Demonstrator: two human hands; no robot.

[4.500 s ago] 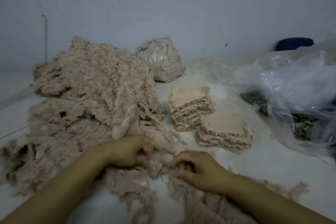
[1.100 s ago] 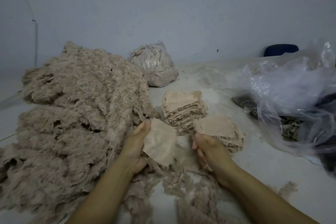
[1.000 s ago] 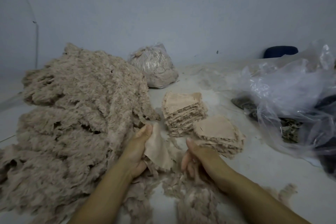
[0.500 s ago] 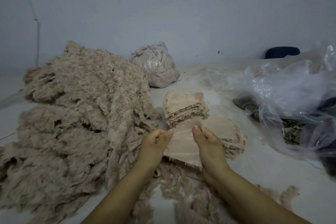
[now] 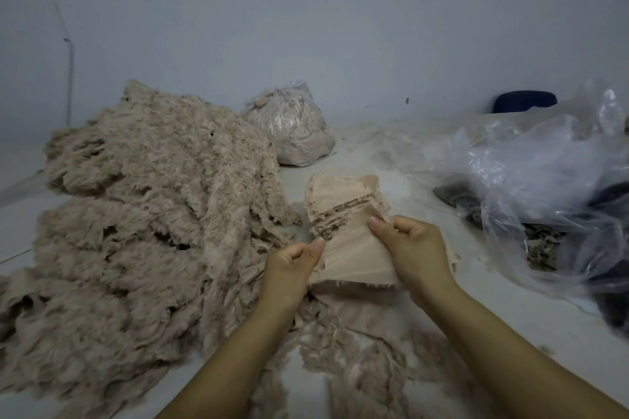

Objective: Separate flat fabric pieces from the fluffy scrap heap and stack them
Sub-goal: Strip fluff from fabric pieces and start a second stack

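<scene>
A big fluffy beige scrap heap [image 5: 143, 214] fills the left of the white surface. Both hands hold one flat beige fabric piece [image 5: 354, 255] stretched between them: my left hand [image 5: 292, 265] pinches its left edge, my right hand [image 5: 412, 245] pinches its upper right edge. Just behind it stands a tall stack of flat pieces [image 5: 340, 201]. A second, lower stack lies behind my right hand, almost wholly hidden, with only its edge [image 5: 454, 257] showing. Loose fluffy scraps [image 5: 357, 360] lie between my forearms.
A tied clear bag of beige scraps [image 5: 289, 126] stands at the back by the wall. Crumpled clear plastic bags [image 5: 544, 180] with dark scraps cover the right side. A dark blue object [image 5: 524, 101] sits at the far right rear.
My left hand lifted a flat piece from the loose scraps, then my right hand took its other edge. Both hands have now raised it toward the stacks.
</scene>
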